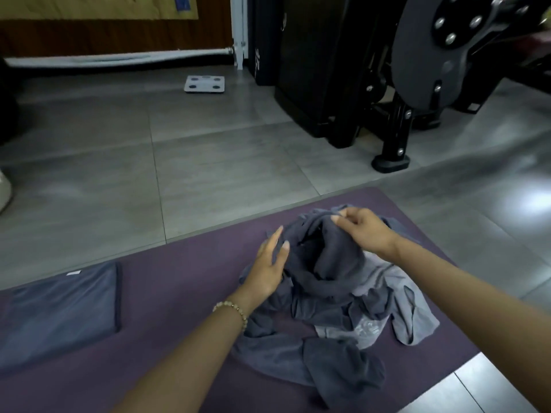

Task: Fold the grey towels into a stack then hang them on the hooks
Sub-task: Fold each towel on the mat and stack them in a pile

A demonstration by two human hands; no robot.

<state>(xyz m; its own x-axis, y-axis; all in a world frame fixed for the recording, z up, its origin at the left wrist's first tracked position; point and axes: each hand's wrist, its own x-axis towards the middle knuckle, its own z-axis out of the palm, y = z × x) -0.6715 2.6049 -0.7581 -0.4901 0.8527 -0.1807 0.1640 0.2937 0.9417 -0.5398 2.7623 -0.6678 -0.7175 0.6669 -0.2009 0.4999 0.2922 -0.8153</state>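
Nearest the camera, both forearms reach forward over a purple mat, which serves as the folding surface and keeps the cloth off the floor. A beaded bracelet sits on the left wrist.

At mid-mat lies the unfolded heap of grey towels, crumpled and overlapping. A lighter grey towel shows beneath the darker ones on the right side.

The left hand is at the heap's left flank, fingers straight and slightly spread, gripping nothing; it appears placed to steady the heap. The right hand is at the top of the heap, thumb and fingertips pinched on a raised fold of a dark grey towel, apparently to separate one towel from the rest.

To the left on the mat, well apart from the heap, one folded towel lies flat. It is probably the base of the stack, so most of the folding is judged outstanding.

Beyond the mat is the tiled floor, with a bathroom scale and a black exercise machine farther back. No hooks are in view.
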